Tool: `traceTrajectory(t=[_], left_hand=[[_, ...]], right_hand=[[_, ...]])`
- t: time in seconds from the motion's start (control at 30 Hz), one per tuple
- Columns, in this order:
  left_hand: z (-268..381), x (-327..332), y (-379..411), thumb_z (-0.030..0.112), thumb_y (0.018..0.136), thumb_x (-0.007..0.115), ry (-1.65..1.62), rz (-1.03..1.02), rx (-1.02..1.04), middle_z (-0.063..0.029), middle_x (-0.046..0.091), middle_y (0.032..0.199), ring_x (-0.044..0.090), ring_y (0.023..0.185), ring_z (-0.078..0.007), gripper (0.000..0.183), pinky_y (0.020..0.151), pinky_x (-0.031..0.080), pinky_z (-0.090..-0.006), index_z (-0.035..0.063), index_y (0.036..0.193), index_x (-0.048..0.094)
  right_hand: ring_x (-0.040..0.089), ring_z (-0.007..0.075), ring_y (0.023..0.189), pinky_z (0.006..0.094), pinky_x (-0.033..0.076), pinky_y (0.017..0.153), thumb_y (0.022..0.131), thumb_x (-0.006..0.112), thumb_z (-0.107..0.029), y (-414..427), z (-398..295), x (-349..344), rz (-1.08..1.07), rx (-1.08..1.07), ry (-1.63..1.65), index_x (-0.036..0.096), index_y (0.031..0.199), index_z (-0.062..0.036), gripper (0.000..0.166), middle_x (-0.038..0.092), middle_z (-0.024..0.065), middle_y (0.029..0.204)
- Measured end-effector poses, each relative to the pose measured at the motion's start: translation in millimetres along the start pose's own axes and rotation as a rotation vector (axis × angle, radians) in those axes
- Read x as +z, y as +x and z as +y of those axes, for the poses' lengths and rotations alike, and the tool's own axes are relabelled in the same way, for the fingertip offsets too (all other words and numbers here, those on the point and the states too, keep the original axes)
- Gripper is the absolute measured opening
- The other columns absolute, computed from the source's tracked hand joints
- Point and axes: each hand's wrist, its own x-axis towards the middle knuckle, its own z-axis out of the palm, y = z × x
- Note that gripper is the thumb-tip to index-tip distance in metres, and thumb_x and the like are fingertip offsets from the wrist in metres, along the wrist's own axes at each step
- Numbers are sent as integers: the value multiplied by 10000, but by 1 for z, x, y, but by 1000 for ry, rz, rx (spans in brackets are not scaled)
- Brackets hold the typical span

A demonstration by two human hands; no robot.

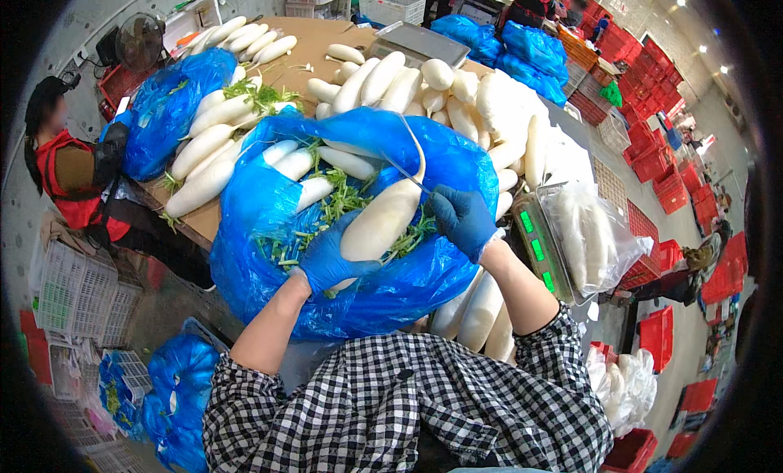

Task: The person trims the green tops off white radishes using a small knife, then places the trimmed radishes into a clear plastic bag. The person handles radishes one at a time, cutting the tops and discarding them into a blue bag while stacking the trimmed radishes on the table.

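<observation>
My gloved left hand (333,253) grips a large white daikon radish (382,219) by its thick lower end. The radish's thin root tail curves upward from the far end. In my gloved right hand (462,219) is a thin knife (404,172), its narrow blade lying by the base of that tail; the handle is hidden in the fist. Both hands are above an open blue plastic bag (373,314). Inside the bag lie several daikon radishes (345,162) and cut green leaves (336,201).
Piled daikons (391,84) lie beyond the bag on a brown tabletop (315,35). At right, a digital scale (538,246) carries bagged daikons (587,228). A co-worker (67,161) stands at left beside another blue bag (177,106). White crates (79,295) flank the table's left side.
</observation>
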Motion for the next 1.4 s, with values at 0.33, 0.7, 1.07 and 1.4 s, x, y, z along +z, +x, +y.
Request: traceTrajectory(t=[0.33, 0.7, 1.07, 1.4], left_hand=[[42, -46, -7, 346, 656, 761, 438, 1, 233, -141, 569, 1156, 550, 1074, -313, 748, 907, 444, -407, 151, 1308, 450], [52, -49, -10, 213, 707, 741, 362, 576, 429, -114, 440, 1301, 434, 1205, -250, 724, 1043, 332, -393, 175, 1353, 417], [56, 24, -26, 115, 808, 616, -1001, 440, 132, -93, 514, 1156, 534, 1050, -194, 614, 893, 470, -340, 82, 1338, 308], [51, 15, -26, 159, 797, 603, -1102, 440, 57, -102, 548, 1102, 589, 939, -195, 534, 827, 499, -331, 54, 1279, 397]], right_hand=[[441, 102, 412, 250, 326, 381, 945, 434, -430, -21, 24, -6, -107, 503, 361, 603, 874, -55, 418, 485, 32, 530], [473, 84, 493, 213, 358, 421, 805, 672, -396, -72, 19, 47, -196, 360, 1109, 502, 1078, -9, 502, 533, 27, 672], [449, 89, 447, 226, 366, 409, 777, 713, -401, -98, 23, 86, -275, 369, 1243, 435, 1192, -28, 624, 514, 33, 638], [461, 100, 467, 244, 384, 430, 808, 693, -306, -101, 20, 94, -206, 297, 987, 345, 1333, -32, 687, 507, 30, 618]])
